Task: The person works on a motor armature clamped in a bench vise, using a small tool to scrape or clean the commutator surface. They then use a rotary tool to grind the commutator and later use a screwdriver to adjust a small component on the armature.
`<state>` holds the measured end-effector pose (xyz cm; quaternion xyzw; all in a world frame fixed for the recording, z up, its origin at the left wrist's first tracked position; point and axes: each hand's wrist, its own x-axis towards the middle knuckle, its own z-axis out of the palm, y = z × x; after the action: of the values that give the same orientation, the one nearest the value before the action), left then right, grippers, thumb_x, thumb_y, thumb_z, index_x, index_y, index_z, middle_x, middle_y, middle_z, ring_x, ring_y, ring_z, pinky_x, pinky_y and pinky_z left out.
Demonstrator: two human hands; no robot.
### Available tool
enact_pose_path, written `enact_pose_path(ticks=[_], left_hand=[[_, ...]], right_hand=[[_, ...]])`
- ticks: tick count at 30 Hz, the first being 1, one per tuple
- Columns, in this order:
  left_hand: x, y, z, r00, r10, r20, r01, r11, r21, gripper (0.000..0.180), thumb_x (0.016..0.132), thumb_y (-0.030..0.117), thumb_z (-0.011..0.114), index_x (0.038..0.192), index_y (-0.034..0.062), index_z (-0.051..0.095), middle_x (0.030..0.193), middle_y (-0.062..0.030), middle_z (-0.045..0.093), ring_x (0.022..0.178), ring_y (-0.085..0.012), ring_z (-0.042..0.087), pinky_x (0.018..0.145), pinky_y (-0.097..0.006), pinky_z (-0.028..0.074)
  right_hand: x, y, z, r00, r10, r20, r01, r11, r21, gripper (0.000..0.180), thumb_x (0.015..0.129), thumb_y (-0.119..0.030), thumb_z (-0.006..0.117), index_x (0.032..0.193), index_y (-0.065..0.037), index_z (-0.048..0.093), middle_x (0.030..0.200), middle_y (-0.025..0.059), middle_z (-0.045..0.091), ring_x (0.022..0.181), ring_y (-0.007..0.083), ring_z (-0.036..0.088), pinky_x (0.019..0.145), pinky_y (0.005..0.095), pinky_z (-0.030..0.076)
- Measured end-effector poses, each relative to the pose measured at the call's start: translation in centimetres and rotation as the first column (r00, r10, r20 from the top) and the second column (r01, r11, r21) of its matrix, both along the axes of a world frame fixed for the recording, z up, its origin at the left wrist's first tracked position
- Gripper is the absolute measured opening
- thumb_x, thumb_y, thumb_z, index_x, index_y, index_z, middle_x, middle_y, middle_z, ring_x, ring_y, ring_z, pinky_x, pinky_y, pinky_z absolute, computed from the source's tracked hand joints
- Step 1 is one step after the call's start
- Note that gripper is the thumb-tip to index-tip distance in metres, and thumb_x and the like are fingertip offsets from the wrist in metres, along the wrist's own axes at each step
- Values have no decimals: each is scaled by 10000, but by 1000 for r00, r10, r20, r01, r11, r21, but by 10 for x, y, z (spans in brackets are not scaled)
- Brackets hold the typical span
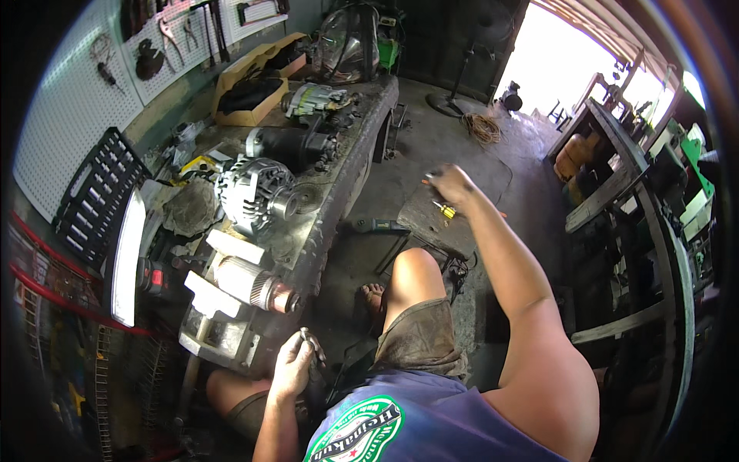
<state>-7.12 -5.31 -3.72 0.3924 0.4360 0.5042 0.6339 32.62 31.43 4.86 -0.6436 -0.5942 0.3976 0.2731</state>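
A small dark metal part (312, 343) is gripped by the left hand (292, 368), curled shut around it, just below the near edge of the worktop (339, 185). The right hand (450, 185) is stretched out over the floor (431, 146), fingers bent above a yellow-handled screwdriver (444, 209); whether anything is held cannot be told. An alternator (254, 192) and an armature (250, 283) are set on the worktop.

A motor repair workshop: a pegboard (69, 100) hung with hand tools, a grimy table (339, 185) crowded with alternators (254, 192) (and a socket set case (100, 196)), a bare concrete floor (454, 146) with a coiled cord (483, 127).
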Motion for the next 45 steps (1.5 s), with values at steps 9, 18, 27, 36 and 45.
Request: enact_pose_path(ticks=[9,18,27,36,45], left_hand=[[75,6,30,817,-261,-514,273,961,-54,320,1135,297,625,1011,4,652,850,-38,687,786,-117,612,729,-314,520],[106,7,57,791,-277,-546,271,958,-93,120,1096,86,602,1154,-4,657,843,-45,715,775,-99,654,713,-296,549],[67,-17,87,837,-403,-371,451,891,49,251,1146,231,572,1202,-2,646,846,-70,706,702,-162,662,672,-338,557],[67,-24,54,926,-374,-44,367,923,-118,357,1134,369,621,1176,16,656,856,-49,689,691,-95,607,587,-274,469],[65,-22,55,883,-461,-84,449,884,-132,304,1166,300,565,1230,18,660,816,4,653,694,-66,572,631,-262,490]], right_hand=[[179,79,-178,727,12,687,-40,999,25,442,842,-23,687,1279,-21,748,1268,206,773,1143,370,753,981,407,607],[132,67,-136,269,177,947,-464,885,-34,429,907,-80,718,1331,-39,663,1220,247,754,1137,445,726,934,516,583],[37,-111,-7,971,227,-69,-211,959,189,229,994,-92,748,1170,19,652,957,107,723,881,195,693,826,379,559],[-60,-279,6,641,623,-448,-668,741,74,221,978,-36,770,1190,-15,713,994,119,778,884,202,765,793,349,597],[-83,-286,8,611,751,-251,-741,654,152,190,1000,-137,759,1136,-9,724,975,175,768,882,343,775,766,423,591]])
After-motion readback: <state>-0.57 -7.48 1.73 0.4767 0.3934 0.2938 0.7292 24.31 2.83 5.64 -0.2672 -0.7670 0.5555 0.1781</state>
